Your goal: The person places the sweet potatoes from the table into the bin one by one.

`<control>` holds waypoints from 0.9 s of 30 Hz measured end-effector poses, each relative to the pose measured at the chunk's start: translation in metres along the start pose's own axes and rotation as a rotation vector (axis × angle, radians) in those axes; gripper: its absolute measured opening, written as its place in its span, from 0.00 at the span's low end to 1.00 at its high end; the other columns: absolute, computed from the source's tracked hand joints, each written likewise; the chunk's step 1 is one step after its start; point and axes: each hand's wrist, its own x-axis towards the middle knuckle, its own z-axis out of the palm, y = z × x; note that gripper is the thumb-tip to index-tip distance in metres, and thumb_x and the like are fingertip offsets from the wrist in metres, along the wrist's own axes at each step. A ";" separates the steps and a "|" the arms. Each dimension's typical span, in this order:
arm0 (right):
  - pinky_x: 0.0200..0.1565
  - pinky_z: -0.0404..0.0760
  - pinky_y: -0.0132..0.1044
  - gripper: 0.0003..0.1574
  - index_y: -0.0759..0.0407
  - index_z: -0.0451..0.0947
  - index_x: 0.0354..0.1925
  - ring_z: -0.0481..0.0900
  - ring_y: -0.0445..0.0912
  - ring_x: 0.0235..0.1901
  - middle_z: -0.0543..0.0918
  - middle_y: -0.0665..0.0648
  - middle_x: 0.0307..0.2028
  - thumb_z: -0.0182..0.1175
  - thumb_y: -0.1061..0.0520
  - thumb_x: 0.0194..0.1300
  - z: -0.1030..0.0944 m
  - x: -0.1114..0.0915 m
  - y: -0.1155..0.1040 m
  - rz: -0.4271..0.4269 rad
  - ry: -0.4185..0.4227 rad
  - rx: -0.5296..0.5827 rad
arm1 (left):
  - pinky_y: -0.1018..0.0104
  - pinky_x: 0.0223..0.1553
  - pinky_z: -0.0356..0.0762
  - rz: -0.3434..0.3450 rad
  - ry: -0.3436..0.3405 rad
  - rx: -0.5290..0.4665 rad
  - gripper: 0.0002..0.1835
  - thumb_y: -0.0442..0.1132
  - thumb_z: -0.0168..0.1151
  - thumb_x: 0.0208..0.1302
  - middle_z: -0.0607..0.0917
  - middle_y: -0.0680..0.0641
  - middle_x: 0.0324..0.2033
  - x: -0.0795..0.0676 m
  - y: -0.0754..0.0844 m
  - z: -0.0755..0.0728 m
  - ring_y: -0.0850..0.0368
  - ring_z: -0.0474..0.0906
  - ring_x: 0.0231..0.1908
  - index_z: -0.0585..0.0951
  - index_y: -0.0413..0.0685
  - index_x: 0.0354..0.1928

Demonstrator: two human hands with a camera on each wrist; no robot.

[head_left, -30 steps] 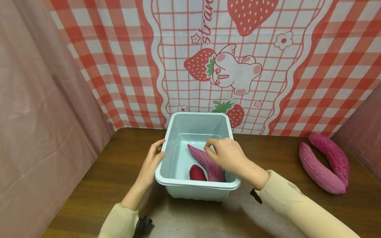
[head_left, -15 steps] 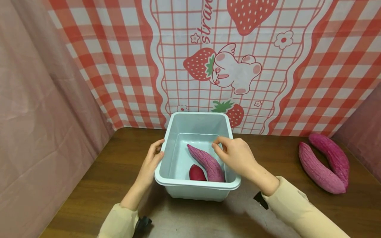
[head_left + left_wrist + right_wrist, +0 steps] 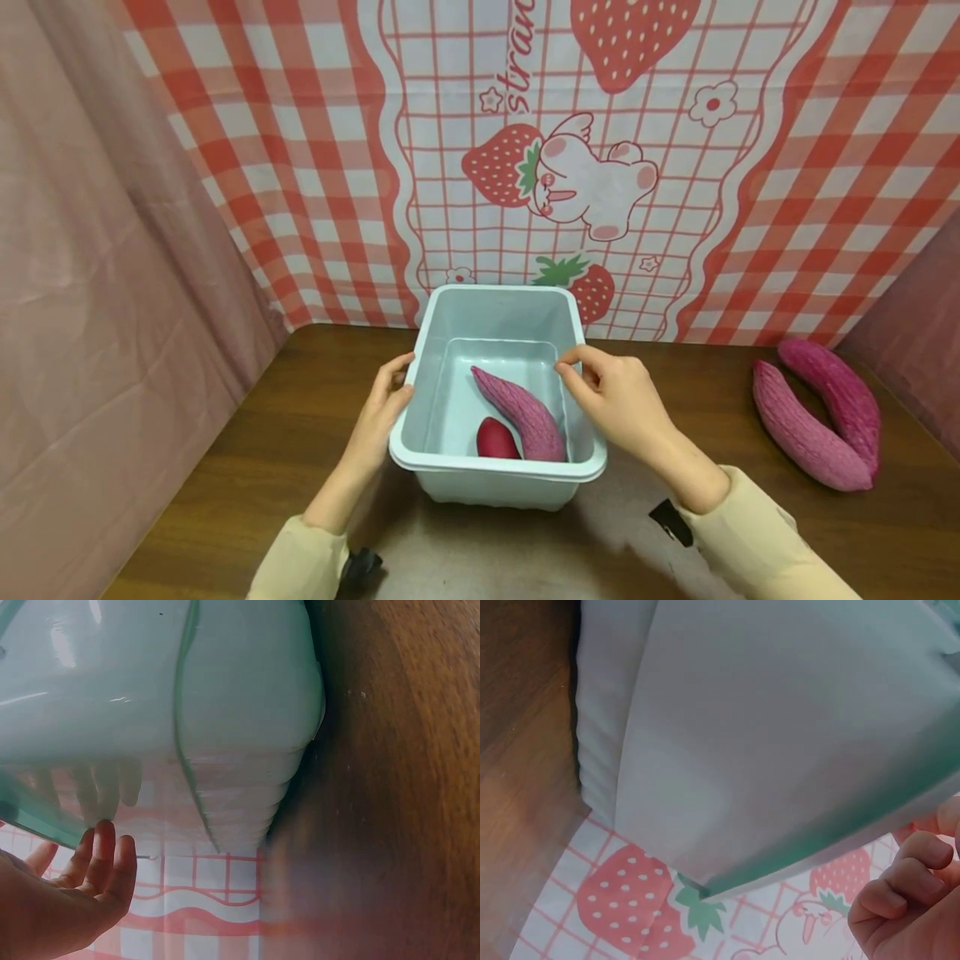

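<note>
A pale blue-green plastic bin stands on the wooden table. Inside lie a long, curved, tapered purple-pink piece, veined like a sweet potato, and a short dark red one. My left hand rests its fingertips against the bin's left side by the rim; in the left wrist view its fingers extend loosely. Above the bin's right rim hovers my right hand, thumb and index tips together, with nothing visible in them. The right wrist view has its other fingers curled beside the rim.
Two more long curved pieces, a lighter pink one and a deeper magenta one, lie together at the table's right. A red-and-white strawberry cloth hangs behind the table. A pink curtain hangs at the left.
My right hand has moved right, from over the purple-pink piece to the bin's right rim, uncovering that piece. The left hand and bin stay in place.
</note>
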 end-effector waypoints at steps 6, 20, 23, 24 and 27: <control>0.16 0.56 0.28 0.02 0.51 0.80 0.31 0.54 0.34 0.12 0.57 0.43 0.10 0.60 0.56 0.59 -0.007 -0.007 0.000 0.014 0.047 0.026 | 0.66 0.43 0.70 -0.006 0.002 -0.002 0.22 0.37 0.42 0.68 0.67 0.39 0.49 0.000 -0.001 0.000 0.51 0.66 0.46 0.61 0.49 0.64; 0.20 0.60 0.25 0.03 0.53 0.80 0.29 0.62 0.35 0.16 0.70 0.43 0.16 0.60 0.58 0.59 -0.023 -0.020 0.010 0.069 0.151 0.048 | 0.66 0.41 0.71 0.002 0.000 -0.007 0.22 0.37 0.42 0.68 0.67 0.39 0.48 -0.001 -0.001 0.000 0.51 0.66 0.45 0.61 0.49 0.64; 0.21 0.61 0.24 0.03 0.53 0.81 0.30 0.63 0.34 0.17 0.72 0.44 0.17 0.60 0.59 0.58 -0.030 -0.023 0.013 0.086 0.192 0.027 | 0.66 0.41 0.71 0.002 0.001 -0.007 0.22 0.37 0.42 0.68 0.67 0.39 0.48 0.000 -0.001 0.000 0.52 0.66 0.45 0.61 0.49 0.64; 0.22 0.61 0.24 0.03 0.53 0.81 0.30 0.63 0.34 0.17 0.72 0.44 0.18 0.60 0.59 0.58 -0.032 -0.024 0.014 0.093 0.203 0.022 | 0.66 0.41 0.71 0.001 0.002 -0.006 0.22 0.37 0.42 0.68 0.67 0.39 0.49 0.000 -0.001 0.000 0.52 0.66 0.45 0.61 0.49 0.64; 0.22 0.61 0.24 0.03 0.52 0.81 0.31 0.63 0.33 0.17 0.73 0.44 0.18 0.60 0.58 0.59 -0.037 -0.027 0.018 0.114 0.227 0.006 | 0.66 0.42 0.71 0.001 0.003 -0.003 0.22 0.37 0.42 0.68 0.67 0.39 0.49 0.000 -0.002 0.001 0.52 0.66 0.45 0.61 0.49 0.64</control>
